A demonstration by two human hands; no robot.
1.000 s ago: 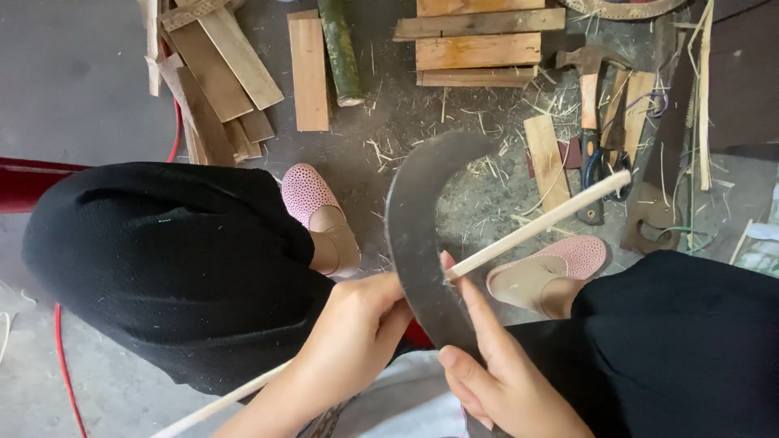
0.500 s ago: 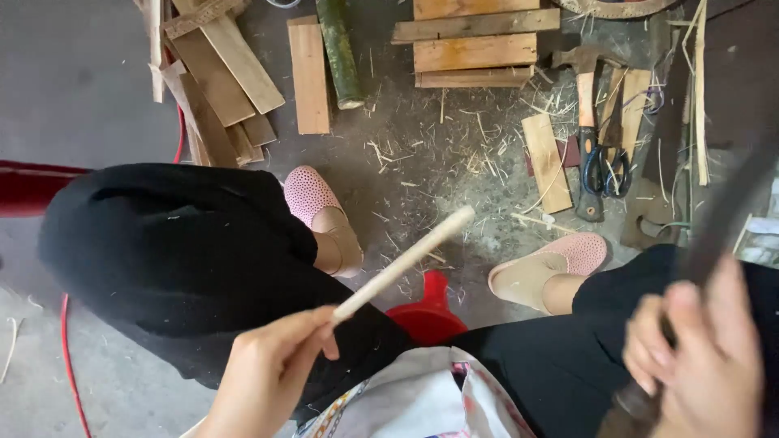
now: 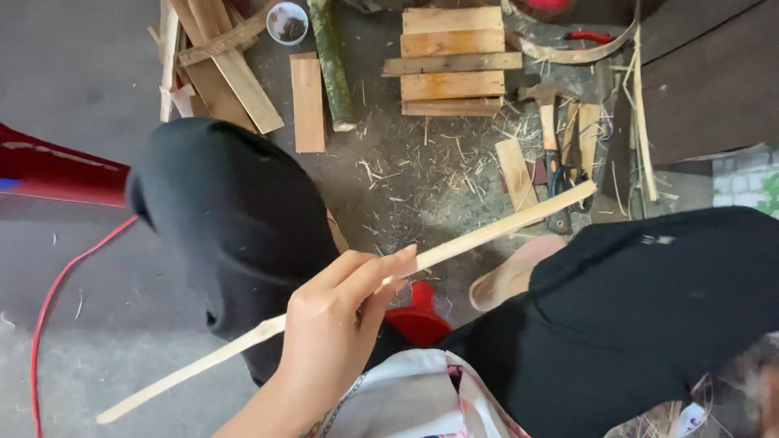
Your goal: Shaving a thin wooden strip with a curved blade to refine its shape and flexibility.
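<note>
Packages, labels, signs: no package or label can be made out; a small round white cup (image 3: 287, 22) with dark contents stands at the far edge, left of centre.
Strip: a long, thin, pale split-bamboo strip (image 3: 503, 227), flat and straight, with a squared far end and a rougher near end.
Strip's place: it runs aslant from near left to far right, above the black-trousered knees (image 3: 235, 219) and the littered floor.
Left hand (image 3: 337, 324): fingers and thumb clamped around the strip near its middle, forefinger stretched along it.
Right hand: only a blur at the near right corner; whether it grips anything cannot be told.
Floor, far side: a stack of short pale wooden boards (image 3: 450, 61), a green bamboo stem (image 3: 333, 69), loose planks (image 3: 231, 65) at far left, shavings scattered about.
Floor, right: a hatchet with wooden handle (image 3: 550, 122) among offcuts.
Left side: a red cord (image 3: 57, 292) curves across the grey concrete.
</note>
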